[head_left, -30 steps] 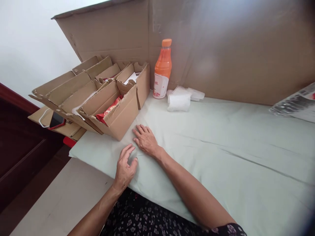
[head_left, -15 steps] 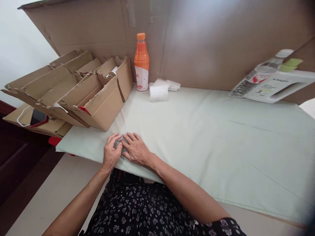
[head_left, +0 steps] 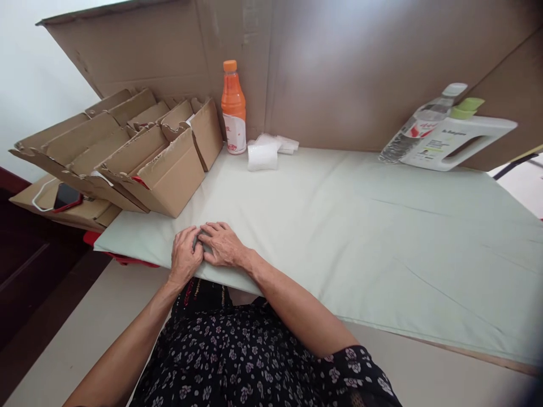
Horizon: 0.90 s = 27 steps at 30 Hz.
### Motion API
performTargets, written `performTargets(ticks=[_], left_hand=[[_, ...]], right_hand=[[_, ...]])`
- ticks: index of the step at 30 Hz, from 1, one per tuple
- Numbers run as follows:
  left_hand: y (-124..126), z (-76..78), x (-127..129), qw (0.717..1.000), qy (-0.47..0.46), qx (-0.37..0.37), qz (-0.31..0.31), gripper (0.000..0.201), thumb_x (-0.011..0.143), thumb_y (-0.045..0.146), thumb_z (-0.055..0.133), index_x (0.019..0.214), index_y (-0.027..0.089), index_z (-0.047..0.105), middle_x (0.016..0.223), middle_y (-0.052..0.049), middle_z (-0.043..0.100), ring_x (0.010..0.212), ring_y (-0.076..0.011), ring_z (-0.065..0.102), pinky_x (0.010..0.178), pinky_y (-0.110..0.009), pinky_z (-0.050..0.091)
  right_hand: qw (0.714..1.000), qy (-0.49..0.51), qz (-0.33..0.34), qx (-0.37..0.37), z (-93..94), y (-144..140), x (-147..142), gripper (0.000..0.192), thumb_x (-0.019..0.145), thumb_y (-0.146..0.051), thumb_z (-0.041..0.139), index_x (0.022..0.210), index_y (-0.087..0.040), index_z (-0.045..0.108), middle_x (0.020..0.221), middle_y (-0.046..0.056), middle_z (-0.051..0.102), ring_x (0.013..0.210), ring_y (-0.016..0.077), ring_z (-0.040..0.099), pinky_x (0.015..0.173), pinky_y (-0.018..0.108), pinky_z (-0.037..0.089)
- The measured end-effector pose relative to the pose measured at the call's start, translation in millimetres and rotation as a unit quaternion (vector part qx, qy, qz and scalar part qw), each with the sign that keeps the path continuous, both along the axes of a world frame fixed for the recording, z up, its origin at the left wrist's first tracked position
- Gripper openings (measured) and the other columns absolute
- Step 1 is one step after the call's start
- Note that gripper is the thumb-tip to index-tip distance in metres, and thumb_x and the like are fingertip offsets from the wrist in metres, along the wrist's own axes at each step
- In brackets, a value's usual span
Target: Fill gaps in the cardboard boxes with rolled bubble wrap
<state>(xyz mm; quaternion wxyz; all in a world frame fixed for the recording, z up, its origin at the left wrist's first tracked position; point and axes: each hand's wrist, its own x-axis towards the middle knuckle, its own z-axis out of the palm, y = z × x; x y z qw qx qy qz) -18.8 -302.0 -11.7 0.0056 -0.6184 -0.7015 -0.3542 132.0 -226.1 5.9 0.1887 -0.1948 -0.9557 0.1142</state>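
My left hand [head_left: 185,255] rests on the pale green cloth [head_left: 322,237] close to the front edge of the table, its fingers slightly bent and holding nothing that I can see. Right beside it, my right hand [head_left: 222,245] lies palm down with the fingers apart. Their fingertips nearly meet, and I cannot tell whether they touch. Nearest to both hands is a cardboard box [head_left: 178,178] with an open top, a little further back on the left.
More open cardboard boxes fill the left side, with a phone [head_left: 68,196] beyond them. An orange bottle [head_left: 233,107] and a white roll [head_left: 263,156] stand at the back. A clear bottle [head_left: 418,127] leans by a white jug [head_left: 449,144] against the cardboard wall [head_left: 339,73].
The view has shifted, so the table items sit further left in the picture. My hands stay on the cloth, with the left fingers drawn slightly closer to the right hand.
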Motion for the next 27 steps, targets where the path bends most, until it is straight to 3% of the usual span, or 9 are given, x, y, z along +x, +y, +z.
performTargets(ticks=[9, 16, 27], left_hand=[[-3, -0.8, 3, 0.999, 0.02, 0.023, -0.018, 0.033, 0.089, 0.025, 0.05, 0.116, 0.018, 0.068, 0.119, -0.013, 0.071, 0.114, -0.0299, 0.062, 0.106, -0.047, 0.046], [-3, -6.1, 0, 0.997, 0.056, 0.043, -0.038, 0.031, 0.092, 0.027, 0.049, 0.117, 0.017, 0.066, 0.119, -0.015, 0.071, 0.111, -0.0318, 0.063, 0.1, -0.047, 0.048], [-1, -12.1, -2, 0.993, 0.076, 0.07, -0.056, 0.03, 0.092, 0.022, 0.049, 0.118, 0.019, 0.065, 0.117, -0.013, 0.071, 0.111, -0.03, 0.064, 0.099, -0.046, 0.049]], right_hand=[[1.0, -0.01, 0.008, -0.007, 3.3, 6, 3, 0.032, 0.096, -0.025, 0.054, 0.123, -0.014, 0.065, 0.142, 0.012, 0.059, 0.134, 0.0258, 0.05, 0.111, 0.044, 0.038], [1.0, -0.028, -0.005, -0.008, 10.2, 4, 6, 0.033, 0.097, -0.028, 0.054, 0.125, -0.015, 0.065, 0.143, 0.008, 0.06, 0.133, 0.0237, 0.05, 0.11, 0.04, 0.039], [1.0, -0.012, -0.005, -0.009, 1.9, 6, 7, 0.031, 0.094, -0.029, 0.059, 0.122, -0.017, 0.066, 0.141, 0.008, 0.061, 0.133, 0.0242, 0.051, 0.11, 0.04, 0.039]])
